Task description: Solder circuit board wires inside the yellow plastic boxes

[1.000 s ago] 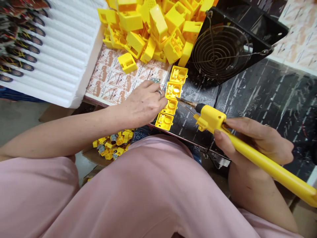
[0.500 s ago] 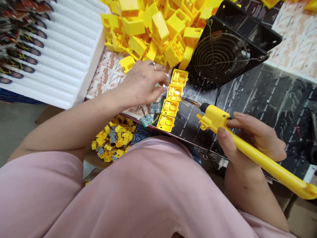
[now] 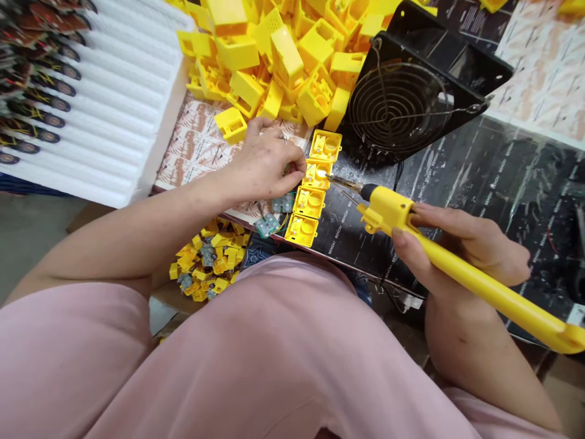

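Note:
My right hand (image 3: 461, 244) is wrapped around a yellow soldering gun (image 3: 393, 210). Its metal tip reaches into the second yellow plastic housing (image 3: 313, 175) from the top, where a bright spot of light shows. At that housing's left edge, the fingers of my left hand (image 3: 269, 161) are pinched on a thin wire, mostly hidden by the fingertips. A green circuit board (image 3: 282, 203) lies just below this hand, and another circuit board (image 3: 267, 225) with wires sits lower. The housings stand in a column, among them a top one (image 3: 325, 146) and a bottom one (image 3: 301, 230).
A heap of yellow plastic cases (image 3: 283, 55) covers the back of the bench. Right of it stands a black fan (image 3: 397, 103). White ribbed foam (image 3: 132, 91) holds wired parts at left. Below the bench edge, a box holds small yellow and grey pieces (image 3: 210, 259).
The soldering tip has moved left into the second housing, and a bright spot now shows there. My left hand stays pinched by its edge. The whole view has shifted slightly.

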Action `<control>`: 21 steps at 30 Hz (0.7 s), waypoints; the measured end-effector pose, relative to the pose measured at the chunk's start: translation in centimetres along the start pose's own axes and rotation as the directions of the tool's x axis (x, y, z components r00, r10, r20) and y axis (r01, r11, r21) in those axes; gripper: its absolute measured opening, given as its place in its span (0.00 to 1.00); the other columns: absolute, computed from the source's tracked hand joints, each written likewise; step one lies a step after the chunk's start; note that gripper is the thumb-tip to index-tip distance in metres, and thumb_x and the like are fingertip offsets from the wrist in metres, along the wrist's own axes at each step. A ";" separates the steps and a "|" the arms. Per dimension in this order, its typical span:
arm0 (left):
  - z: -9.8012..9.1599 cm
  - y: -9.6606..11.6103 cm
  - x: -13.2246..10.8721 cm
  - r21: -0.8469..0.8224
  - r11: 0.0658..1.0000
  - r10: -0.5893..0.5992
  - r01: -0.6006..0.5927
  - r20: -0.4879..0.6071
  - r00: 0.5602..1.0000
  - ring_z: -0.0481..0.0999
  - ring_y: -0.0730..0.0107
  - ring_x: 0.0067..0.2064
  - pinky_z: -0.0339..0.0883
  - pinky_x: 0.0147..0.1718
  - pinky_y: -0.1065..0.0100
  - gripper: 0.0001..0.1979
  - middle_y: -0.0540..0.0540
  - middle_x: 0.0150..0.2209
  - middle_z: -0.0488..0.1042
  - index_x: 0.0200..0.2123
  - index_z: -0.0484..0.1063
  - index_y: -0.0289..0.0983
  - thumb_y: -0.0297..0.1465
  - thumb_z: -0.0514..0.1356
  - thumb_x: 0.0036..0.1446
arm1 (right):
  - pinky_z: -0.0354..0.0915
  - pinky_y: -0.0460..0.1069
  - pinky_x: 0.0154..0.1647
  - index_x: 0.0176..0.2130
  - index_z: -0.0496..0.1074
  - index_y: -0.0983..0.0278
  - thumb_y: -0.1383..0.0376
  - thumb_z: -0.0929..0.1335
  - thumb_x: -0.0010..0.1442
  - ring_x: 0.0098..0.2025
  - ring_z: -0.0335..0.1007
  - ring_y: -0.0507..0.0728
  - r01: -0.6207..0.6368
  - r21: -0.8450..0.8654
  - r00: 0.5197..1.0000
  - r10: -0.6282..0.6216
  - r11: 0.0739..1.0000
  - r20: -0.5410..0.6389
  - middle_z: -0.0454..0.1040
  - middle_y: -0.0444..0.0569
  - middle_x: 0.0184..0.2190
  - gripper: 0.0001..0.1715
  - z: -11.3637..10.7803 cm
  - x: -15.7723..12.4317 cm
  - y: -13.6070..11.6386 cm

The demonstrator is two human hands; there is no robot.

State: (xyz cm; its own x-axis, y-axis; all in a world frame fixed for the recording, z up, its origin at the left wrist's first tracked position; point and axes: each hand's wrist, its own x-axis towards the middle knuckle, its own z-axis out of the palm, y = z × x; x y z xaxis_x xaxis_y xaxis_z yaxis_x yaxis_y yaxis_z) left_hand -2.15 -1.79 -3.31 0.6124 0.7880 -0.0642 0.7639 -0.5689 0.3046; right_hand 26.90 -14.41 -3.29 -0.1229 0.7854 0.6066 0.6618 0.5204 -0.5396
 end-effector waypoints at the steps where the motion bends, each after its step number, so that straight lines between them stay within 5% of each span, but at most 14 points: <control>1: 0.0 0.1 0.1 0.018 1.000 -0.002 0.002 0.006 1.000 0.79 0.54 0.51 0.57 0.67 0.42 0.13 0.49 0.34 0.81 0.37 0.80 0.41 0.36 0.55 0.63 | 0.79 0.50 0.29 0.52 0.80 0.55 0.65 0.80 0.58 0.33 0.85 0.58 0.056 0.019 0.998 -0.056 0.998 -0.015 0.86 0.44 0.38 0.22 0.3 0.4 0.0; 7: 0.2 0.2 0.5 0.076 0.996 0.038 -0.038 -0.003 0.999 0.80 0.53 0.49 0.59 0.63 0.43 0.14 0.48 0.32 0.80 0.34 0.80 0.40 0.36 0.55 0.63 | 0.75 0.45 0.24 0.37 0.77 0.58 0.68 0.80 0.57 0.30 0.83 0.55 0.196 0.155 0.976 -0.208 0.968 0.064 0.83 0.40 0.28 0.13 1.6 2.4 0.1; 17: -0.4 1.1 0.8 0.199 0.974 0.101 -0.107 0.040 0.994 0.78 0.48 0.52 0.59 0.61 0.43 0.19 0.42 0.32 0.80 0.35 0.82 0.39 0.33 0.51 0.66 | 0.74 0.44 0.27 0.36 0.74 0.59 0.67 0.79 0.61 0.27 0.80 0.51 0.328 0.135 0.904 -0.352 0.935 0.241 0.81 0.41 0.28 0.11 1.1 5.5 -0.5; 21: -0.7 1.3 0.9 0.235 0.963 0.127 -0.135 0.050 0.991 0.78 0.47 0.52 0.59 0.61 0.42 0.19 0.41 0.32 0.80 0.36 0.83 0.39 0.32 0.50 0.66 | 0.74 0.44 0.29 0.34 0.76 0.59 0.66 0.79 0.60 0.28 0.80 0.51 0.192 0.151 0.939 -0.227 0.970 0.258 0.81 0.40 0.27 0.09 -0.1 5.3 -0.6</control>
State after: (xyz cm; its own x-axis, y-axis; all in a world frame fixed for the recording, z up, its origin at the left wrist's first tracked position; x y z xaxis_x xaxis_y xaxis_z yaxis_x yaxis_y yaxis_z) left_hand -0.72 -1.71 -2.34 0.7135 0.6969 -0.0725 0.7006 -0.7092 0.0788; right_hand 25.88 -10.63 0.27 -0.4564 0.7063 0.5411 0.5063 0.7063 -0.4948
